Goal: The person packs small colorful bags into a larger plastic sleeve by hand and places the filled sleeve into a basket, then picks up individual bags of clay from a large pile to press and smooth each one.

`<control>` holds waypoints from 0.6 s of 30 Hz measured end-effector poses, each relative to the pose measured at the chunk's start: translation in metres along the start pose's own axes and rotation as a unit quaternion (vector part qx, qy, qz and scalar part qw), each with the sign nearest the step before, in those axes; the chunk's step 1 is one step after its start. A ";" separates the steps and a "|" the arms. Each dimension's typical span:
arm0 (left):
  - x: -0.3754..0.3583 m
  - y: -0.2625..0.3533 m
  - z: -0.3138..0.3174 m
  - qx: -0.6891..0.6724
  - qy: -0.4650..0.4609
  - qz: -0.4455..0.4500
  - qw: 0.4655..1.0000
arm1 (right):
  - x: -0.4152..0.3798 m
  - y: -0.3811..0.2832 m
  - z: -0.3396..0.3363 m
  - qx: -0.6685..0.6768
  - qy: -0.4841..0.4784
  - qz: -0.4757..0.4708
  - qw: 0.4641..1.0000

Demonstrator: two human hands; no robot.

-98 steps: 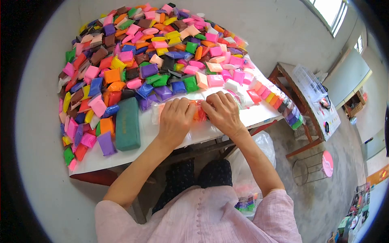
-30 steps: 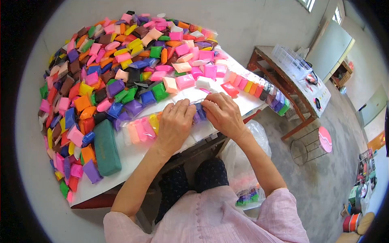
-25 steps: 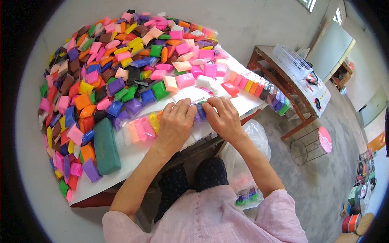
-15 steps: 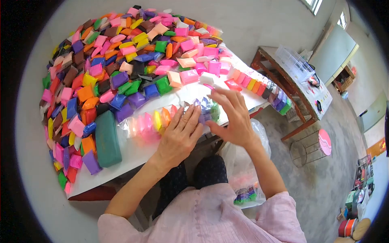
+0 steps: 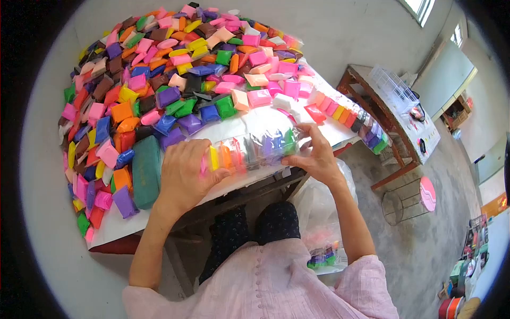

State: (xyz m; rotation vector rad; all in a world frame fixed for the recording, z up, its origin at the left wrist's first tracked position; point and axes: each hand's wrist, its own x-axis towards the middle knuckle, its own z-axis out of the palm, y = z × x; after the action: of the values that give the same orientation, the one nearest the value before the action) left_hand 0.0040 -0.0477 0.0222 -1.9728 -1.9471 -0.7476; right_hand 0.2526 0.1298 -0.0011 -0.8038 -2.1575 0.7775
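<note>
I hold a long clear sleeve of coloured clay blocks [image 5: 249,150] just above the white table [image 5: 249,120], one hand at each end. My left hand [image 5: 183,175] grips its left end, covering the pink and yellow blocks there. My right hand [image 5: 316,157] pinches the right end by the green block. Yellow, orange, grey, purple, blue and green blocks show between my hands. Behind the sleeve lies a big heap of small coloured clay packets [image 5: 175,74].
A dark green case [image 5: 145,171] lies on the table left of my left hand. A finished row of packed blocks [image 5: 350,118] sits along the table's right edge. A clear bag with filled sleeves [image 5: 321,234] hangs below. A second wooden table with a white basket [image 5: 396,93] stands at right.
Both hands were pressed together at the sleeve's middle; they have slid apart to its ends and lifted it. The sleeve now shows more blocks than before.
</note>
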 end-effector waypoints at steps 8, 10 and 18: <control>0.000 -0.004 0.006 -0.003 0.029 0.025 0.999 | -0.004 0.015 0.013 0.190 0.007 0.038 0.981; 0.000 -0.004 0.006 -0.006 0.031 0.026 0.999 | -0.003 0.022 0.019 0.249 -0.015 0.051 0.967; 0.004 -0.002 -0.001 -0.020 0.002 0.025 0.999 | -0.004 0.022 0.012 0.161 0.020 -0.040 0.986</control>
State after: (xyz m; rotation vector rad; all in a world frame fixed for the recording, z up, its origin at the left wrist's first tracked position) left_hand 0.0021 -0.0446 0.0248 -2.0326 -1.8870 -0.7827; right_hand 0.2529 0.1371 -0.0249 -0.5569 -1.9470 1.0265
